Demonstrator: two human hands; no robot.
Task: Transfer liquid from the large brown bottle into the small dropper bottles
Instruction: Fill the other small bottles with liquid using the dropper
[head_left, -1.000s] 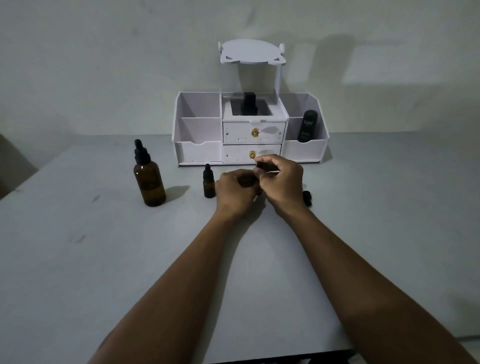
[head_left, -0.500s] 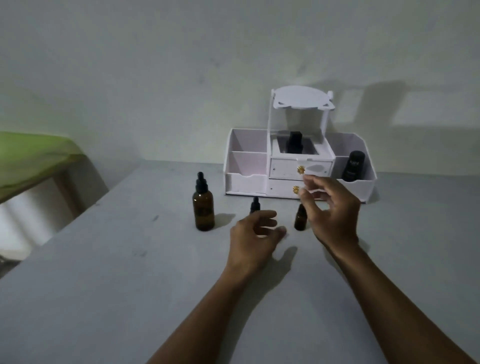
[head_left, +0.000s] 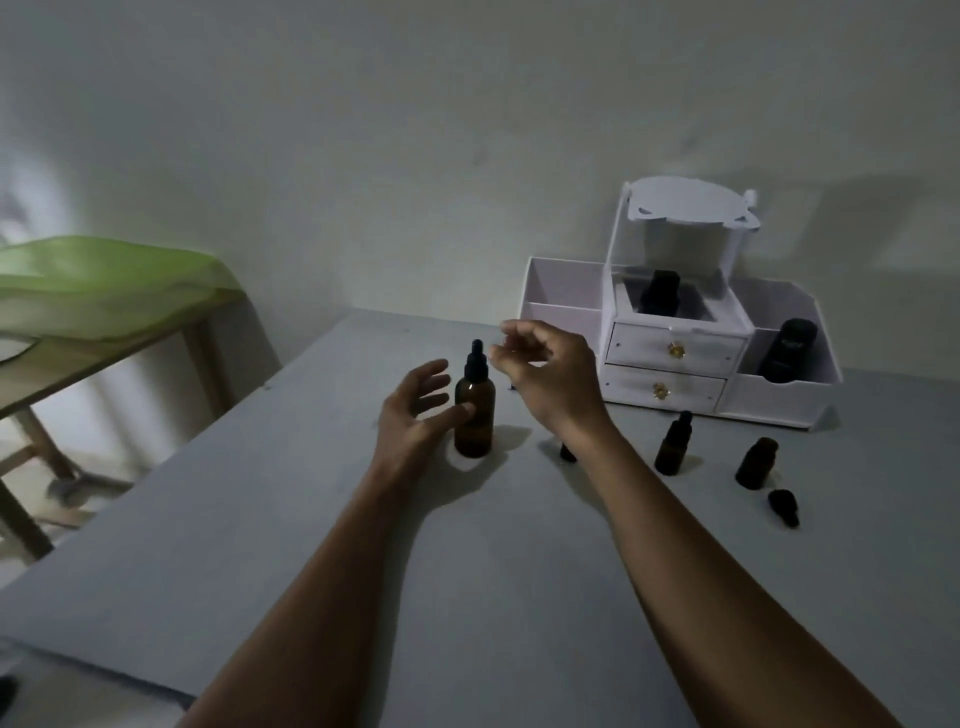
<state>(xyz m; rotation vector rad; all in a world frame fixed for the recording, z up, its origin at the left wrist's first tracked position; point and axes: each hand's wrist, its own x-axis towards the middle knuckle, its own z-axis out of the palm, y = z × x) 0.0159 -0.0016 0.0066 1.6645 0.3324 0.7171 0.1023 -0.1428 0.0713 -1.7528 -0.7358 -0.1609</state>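
The large brown bottle (head_left: 474, 415) with a black dropper cap stands upright on the grey table (head_left: 311, 545). My left hand (head_left: 415, 413) is open just left of it, the thumb touching or nearly touching its side. My right hand (head_left: 553, 371) hovers open just right of the bottle's cap, fingers curled. A small dropper bottle (head_left: 673, 444) with its cap on stands to the right. Another small bottle (head_left: 756, 462) stands uncapped, its black dropper cap (head_left: 783, 506) lying beside it. A third small bottle (head_left: 567, 451) is mostly hidden behind my right wrist.
A white organiser (head_left: 779, 400) with two drawers, a raised top shelf and side bins stands at the back right against the wall, holding two dark containers. A wooden table with a green cover (head_left: 104, 291) stands to the left, beyond the table's left edge.
The view has swung left. Both hands have left the small bottles and moved left to the large brown bottle. A small bottle stands uncapped with its cap lying on the table.
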